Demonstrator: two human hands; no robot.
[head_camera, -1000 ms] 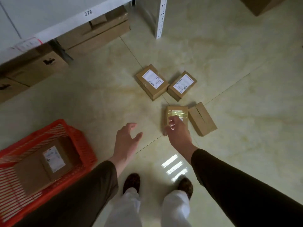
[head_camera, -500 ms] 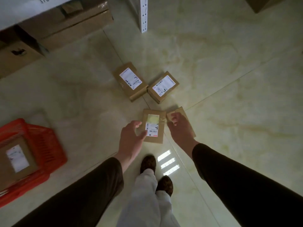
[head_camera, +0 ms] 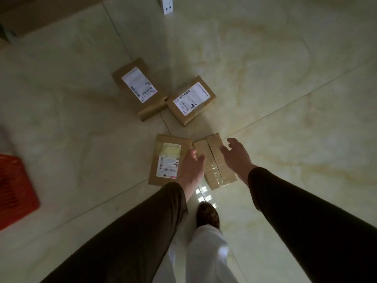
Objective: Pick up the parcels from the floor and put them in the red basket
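Several brown cardboard parcels lie on the tiled floor. A taped, unlabelled parcel (head_camera: 214, 160) lies between my hands. My left hand (head_camera: 190, 166) is open at its left edge, over the gap beside a labelled parcel (head_camera: 168, 158). My right hand (head_camera: 237, 157) hovers open over its right side. Two more labelled parcels (head_camera: 138, 87) (head_camera: 190, 100) lie farther away, touching at a corner. Only a corner of the red basket (head_camera: 14, 190) shows at the left edge.
A white shelf post (head_camera: 167, 5) stands at the top. Cardboard boxes (head_camera: 36, 15) fill the top left corner. My shoe (head_camera: 207, 216) and white trouser legs are below the hands. Pale tiled floor spreads to the right.
The view has shifted right, so the basket slid to the left edge. My left hand moved right to the taped parcel's left edge. My right hand spread open on its right side.
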